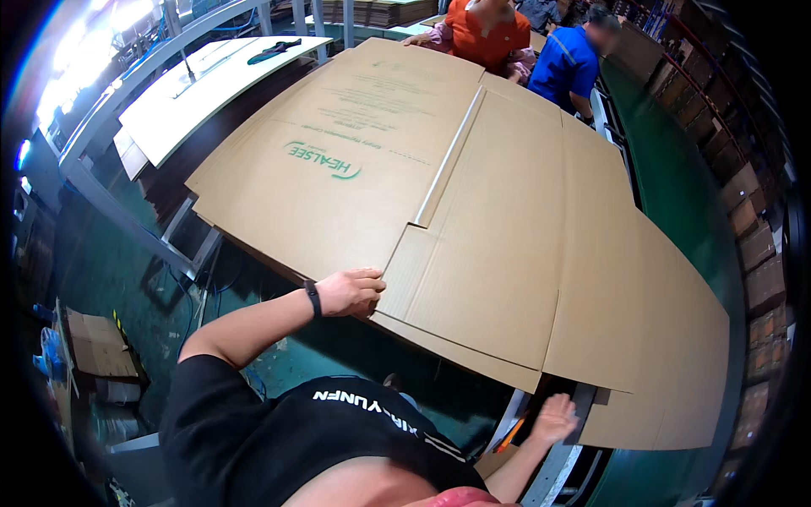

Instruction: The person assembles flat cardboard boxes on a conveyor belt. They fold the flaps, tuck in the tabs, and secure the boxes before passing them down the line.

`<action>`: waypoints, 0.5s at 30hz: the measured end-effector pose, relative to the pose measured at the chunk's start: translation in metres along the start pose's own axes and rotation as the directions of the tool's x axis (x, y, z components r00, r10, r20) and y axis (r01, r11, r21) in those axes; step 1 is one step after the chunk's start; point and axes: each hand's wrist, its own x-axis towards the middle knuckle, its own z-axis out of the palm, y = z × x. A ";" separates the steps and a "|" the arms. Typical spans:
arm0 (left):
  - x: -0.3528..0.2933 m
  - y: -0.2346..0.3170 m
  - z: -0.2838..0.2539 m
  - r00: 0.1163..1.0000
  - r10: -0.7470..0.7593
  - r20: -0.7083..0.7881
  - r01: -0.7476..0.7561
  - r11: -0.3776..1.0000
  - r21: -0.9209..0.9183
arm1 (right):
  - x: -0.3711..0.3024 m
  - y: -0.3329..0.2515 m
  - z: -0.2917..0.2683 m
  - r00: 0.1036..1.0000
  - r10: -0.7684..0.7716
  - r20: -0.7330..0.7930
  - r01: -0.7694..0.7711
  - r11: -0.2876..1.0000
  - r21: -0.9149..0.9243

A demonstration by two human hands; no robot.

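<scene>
A large flat brown cardboard sheet (321, 144) with green print lies at the left of the work surface. A second creased cardboard sheet (498, 211) lies beside it and reaches far to the right. My left hand (353, 293), with a dark band at its wrist, is closed on the near cardboard edge where the two sheets meet; its thumb is hard to make out. Off the near edge, my right hand (556, 417) is open with fingers stretched out, beside a grey metal rail (581, 410). I see nothing held in it.
Across the sheets stand a person in orange (486, 34) and a person in blue (566, 63). A white panel (211, 84) and a metal frame (110, 194) are at the left. Stacked cartons (756, 253) line the right. A slim orange object (510, 435) lies near my right forearm.
</scene>
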 end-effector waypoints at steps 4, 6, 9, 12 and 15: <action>-0.001 -0.006 -0.010 1.000 -0.023 -0.005 0.023 1.000 0.017 | 0.091 -0.079 0.019 0.808 -0.228 -0.543 0.328 0.940 0.094; -0.004 -0.013 -0.007 1.000 -0.001 -0.009 0.001 1.000 -0.022 | 0.138 -0.113 -0.027 0.825 -0.270 -0.496 0.354 0.932 0.082; -0.001 -0.021 -0.001 0.999 0.024 -0.037 -0.026 0.998 -0.062 | 0.188 -0.182 -0.045 0.832 -0.330 -0.445 0.124 0.894 -0.430; -0.007 -0.013 -0.005 0.999 -0.024 -0.047 0.022 0.998 -0.052 | 0.201 -0.198 0.034 0.801 -0.452 -0.392 0.140 0.778 -0.612; -0.013 -0.019 0.000 0.996 -0.016 -0.083 0.012 0.999 -0.046 | 0.167 -0.209 0.171 0.824 -0.564 0.047 0.436 0.579 -0.689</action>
